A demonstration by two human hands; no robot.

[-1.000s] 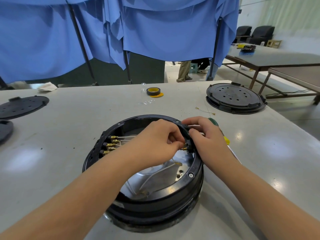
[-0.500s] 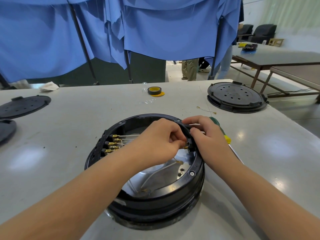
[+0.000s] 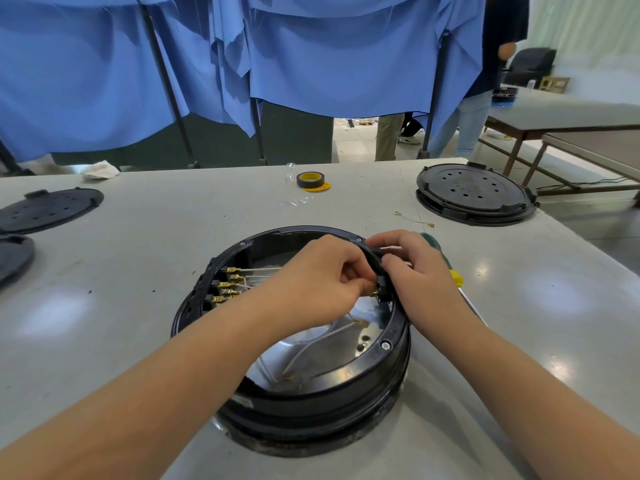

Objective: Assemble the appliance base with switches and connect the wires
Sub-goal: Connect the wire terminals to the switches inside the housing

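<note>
We find bare table (image 3: pixel 138 244) left of the base (image 3: pixel 311 407). A screwdriver (image 3: pixel 446 268) crowds its right rim; tape (image 3: pixel 310 180) and a loose wire (image 3: pixel 414 218) lie beyond.

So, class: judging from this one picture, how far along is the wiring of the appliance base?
Done: the switches on the left inner wall of the appliance base already carry brass terminals with white wires. In hand: the left hand pinches a brass connector at the right-side switch, while the right hand steadies the rim. Left: a loose white wire lies in the metal pan.
</note>
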